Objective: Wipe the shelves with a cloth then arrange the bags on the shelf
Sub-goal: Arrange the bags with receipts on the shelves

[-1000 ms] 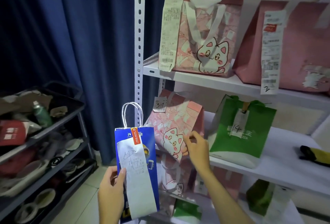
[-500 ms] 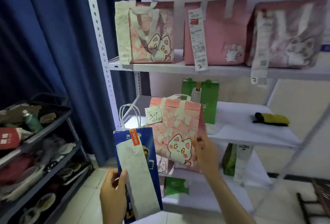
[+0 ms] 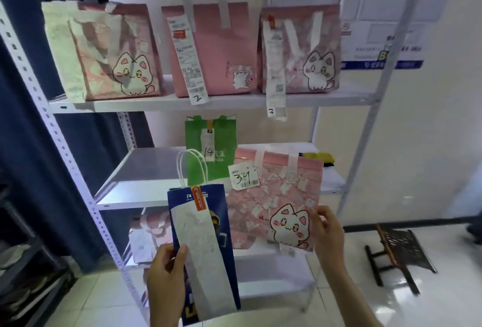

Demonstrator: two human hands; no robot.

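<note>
We are holding two bags in front of the metal shelf unit [image 3: 78, 178]. Our left hand [image 3: 167, 279] is curled round the lower edge of the blue paper bag [image 3: 208, 225], thumb pressed on its long receipt. Our right hand [image 3: 326, 235] pinches the right edge of the pink cat bag [image 3: 276, 196], which hangs before the middle shelf, not yet set down. Its tag reads "34". Behind it on that shelf stands a green bag [image 3: 211, 144] marked "14", and a yellow cloth [image 3: 318, 158] lies further back, so we judge the wiping done. On the top shelf three pink bags stand in a row; two receipts read "2" and "3". Placing these two bags is what remains.
</note>
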